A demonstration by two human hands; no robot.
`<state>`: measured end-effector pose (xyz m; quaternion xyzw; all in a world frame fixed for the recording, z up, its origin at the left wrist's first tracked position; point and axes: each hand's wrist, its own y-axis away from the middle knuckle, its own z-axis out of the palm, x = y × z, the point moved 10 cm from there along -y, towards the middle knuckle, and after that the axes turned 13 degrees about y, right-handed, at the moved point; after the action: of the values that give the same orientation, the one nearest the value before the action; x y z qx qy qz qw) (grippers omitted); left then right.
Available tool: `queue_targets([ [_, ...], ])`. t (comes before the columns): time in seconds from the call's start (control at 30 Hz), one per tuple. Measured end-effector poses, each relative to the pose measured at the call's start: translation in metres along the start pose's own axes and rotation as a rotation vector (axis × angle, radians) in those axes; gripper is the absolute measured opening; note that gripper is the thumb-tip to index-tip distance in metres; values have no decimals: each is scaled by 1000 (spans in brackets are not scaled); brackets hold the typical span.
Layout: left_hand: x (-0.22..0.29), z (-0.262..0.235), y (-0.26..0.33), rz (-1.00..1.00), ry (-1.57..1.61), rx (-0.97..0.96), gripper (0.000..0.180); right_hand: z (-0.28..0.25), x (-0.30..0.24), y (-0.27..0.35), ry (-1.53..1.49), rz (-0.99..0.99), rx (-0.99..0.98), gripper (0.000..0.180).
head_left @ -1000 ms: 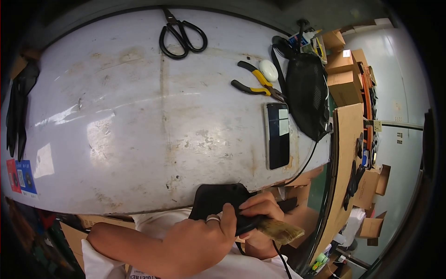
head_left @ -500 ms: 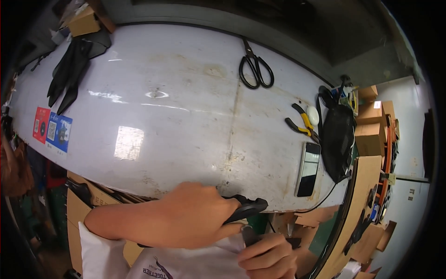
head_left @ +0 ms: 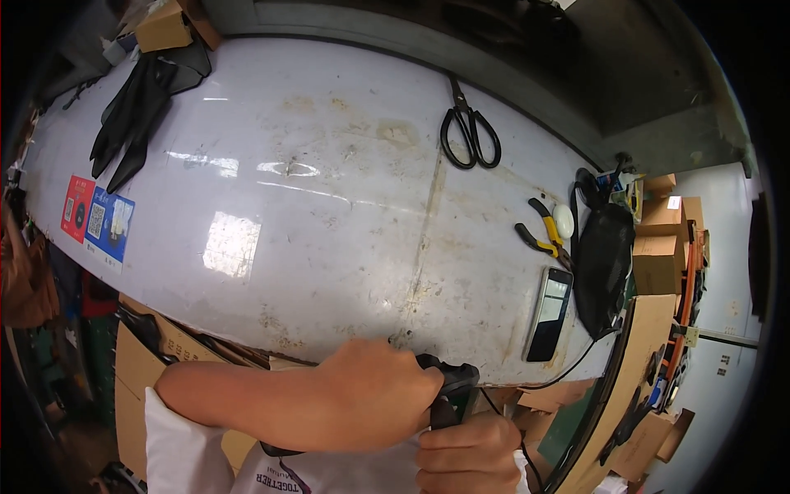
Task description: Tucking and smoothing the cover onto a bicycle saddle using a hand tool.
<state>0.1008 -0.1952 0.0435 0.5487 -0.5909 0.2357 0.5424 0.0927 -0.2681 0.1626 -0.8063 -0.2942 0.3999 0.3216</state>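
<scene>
- White worktable [head_left: 329, 206] has its tools at the far and right edges: scissors [head_left: 469, 132], pliers [head_left: 543, 235], phone [head_left: 550, 313], gloves [head_left: 136, 115].
- Left hand [head_left: 370, 395] is clenched over a black object [head_left: 448, 387] at the near table edge, close to the body.
- Right hand [head_left: 469, 453] grasps it from below, probably to steady it.

Workshop: scuffed metal workbench [head_left: 329, 247], scissors [head_left: 469, 132], pliers [head_left: 543, 235], stacked cardboard boxes [head_left: 658, 247].
</scene>
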Motion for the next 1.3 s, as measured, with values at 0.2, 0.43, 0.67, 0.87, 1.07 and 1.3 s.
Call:
queue_targets([
  [0.2, -2, 4, 5, -23, 48, -5, 34, -28, 27, 17, -192, 126, 294, 27],
  [0.43, 2, -1, 9, -6, 61, 36, 38, -24, 5, 9, -208, -70, 163, 28],
  [0.67, -4, -1, 9, -61, 64, 85, 43, -45, 35, 41, -229, 223, 716, 24],
  [0.87, 0, -6, 13, -32, 43, 82, 43, -34, 19, 31, -317, 10, 391, 28],
  [1.07, 6, -8, 12, -33, 44, 113, 35, -34, -9, 32, 34, -169, 419, 27],
  [1.3, 6, -5, 12, -41, 47, 76, 44, -48, 24, 45, -158, 226, 696, 24],
])
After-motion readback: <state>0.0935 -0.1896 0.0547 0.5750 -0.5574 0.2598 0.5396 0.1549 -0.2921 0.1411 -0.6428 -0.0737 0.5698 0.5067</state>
